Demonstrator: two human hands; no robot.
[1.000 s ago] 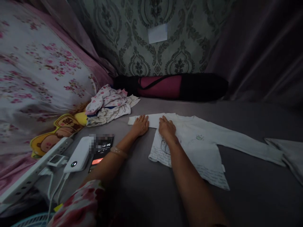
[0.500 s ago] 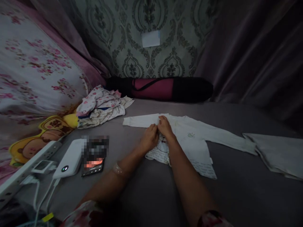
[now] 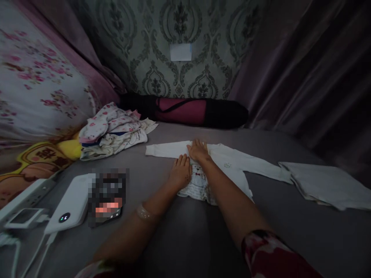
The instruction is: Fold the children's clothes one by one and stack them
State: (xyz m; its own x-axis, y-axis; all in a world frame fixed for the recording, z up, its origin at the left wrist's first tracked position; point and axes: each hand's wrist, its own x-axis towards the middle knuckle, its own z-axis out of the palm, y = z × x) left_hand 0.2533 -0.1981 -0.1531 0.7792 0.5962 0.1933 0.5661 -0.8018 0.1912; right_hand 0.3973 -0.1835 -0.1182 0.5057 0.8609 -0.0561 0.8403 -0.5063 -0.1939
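Observation:
A small white long-sleeved shirt (image 3: 232,162) lies spread on the grey sheet, its sleeves stretched out to both sides. Printed writing and a little animal picture show on its lower front. My left hand (image 3: 181,172) rests flat on the shirt's left edge, fingers pointing away from me. Higher up, near the collar, my right hand (image 3: 198,150) lies flat on the cloth with its fingers spread. My right forearm covers part of the shirt's middle and hem.
Left of the shirt are a crumpled pile of clothes (image 3: 116,133), a white power bank (image 3: 71,204), a phone (image 3: 116,214) and a power strip (image 3: 29,200). A folded light cloth (image 3: 327,183) lies right. A black and pink rolled bag (image 3: 182,111) lies along the wall.
My hands, bunched together at the shirt before, have flattened and moved slightly apart. The animal print shows more between them. The whole view has shifted a little.

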